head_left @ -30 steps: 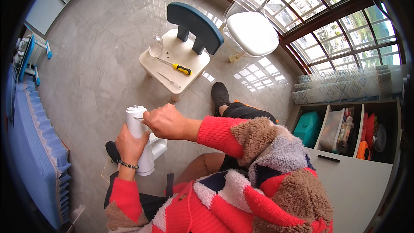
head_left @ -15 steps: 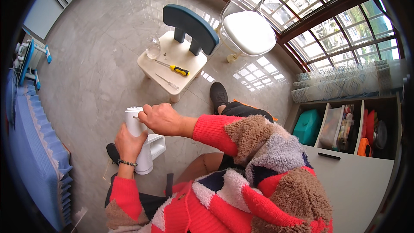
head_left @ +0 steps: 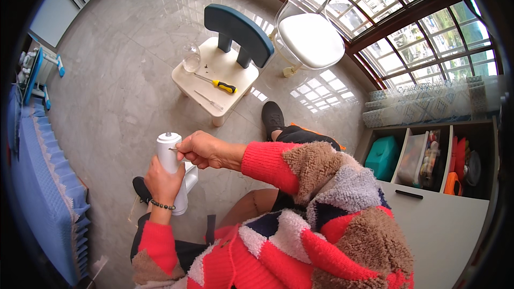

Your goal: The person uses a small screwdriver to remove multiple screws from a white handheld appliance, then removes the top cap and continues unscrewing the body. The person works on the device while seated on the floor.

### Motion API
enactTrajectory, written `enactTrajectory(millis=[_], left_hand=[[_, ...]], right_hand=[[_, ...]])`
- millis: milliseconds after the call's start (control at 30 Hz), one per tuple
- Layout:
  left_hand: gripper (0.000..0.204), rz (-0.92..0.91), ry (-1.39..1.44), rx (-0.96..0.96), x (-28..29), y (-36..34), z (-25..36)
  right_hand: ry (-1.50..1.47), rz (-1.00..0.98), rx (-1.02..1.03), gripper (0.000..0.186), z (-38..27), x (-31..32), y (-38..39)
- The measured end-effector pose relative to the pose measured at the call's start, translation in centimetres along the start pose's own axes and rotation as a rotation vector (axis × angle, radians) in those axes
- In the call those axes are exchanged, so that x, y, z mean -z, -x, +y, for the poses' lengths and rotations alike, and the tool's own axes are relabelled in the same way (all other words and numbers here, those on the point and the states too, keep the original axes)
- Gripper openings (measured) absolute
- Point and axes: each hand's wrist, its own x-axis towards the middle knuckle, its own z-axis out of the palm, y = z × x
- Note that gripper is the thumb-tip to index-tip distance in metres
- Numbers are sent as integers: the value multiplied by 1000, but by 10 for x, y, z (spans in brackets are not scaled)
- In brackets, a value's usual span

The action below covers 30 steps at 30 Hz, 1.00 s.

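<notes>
A white cylindrical device with a side handle stands nearly upright in front of me. My left hand is wrapped around its middle. Close to the right of its upper end is my right hand, fingers pinched on a thin metal rod whose kind I cannot make out. The rod's tip points at the device's side; whether it touches, I cannot tell. On a small chair with a dark blue backrest lie a yellow and black screwdriver, a thin clear-handled screwdriver and a clear cup.
Beyond the small chair is a clear chair with a white seat, near the windows. A cabinet with an open-topped drawer holding boxes stands at my right. At far left is a blue ruffled cover. My shoe rests near the small chair.
My right hand has drawn slightly right, off the device's side, and turned so that the metal rod shows more. The device has shifted slightly, with its top cap more visible.
</notes>
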Motion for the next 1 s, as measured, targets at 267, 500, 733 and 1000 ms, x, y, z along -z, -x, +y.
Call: enactTrajectory(millis=[267,500,733,1000], left_hand=[[56,-165,-16,95,5,-13,-2],[56,-185,123,79,15,-13,1],[51,-29,95,62,6,-5,-2],[58,-4,52,96,6,-11,-2]], right_hand=[[1232,499,834,24,8,-6,0],[1674,401,1063,20,7,-2,5],[1030,357,798,26,-1,-19,9],[1006,301,505,35,-25,-22,20]])
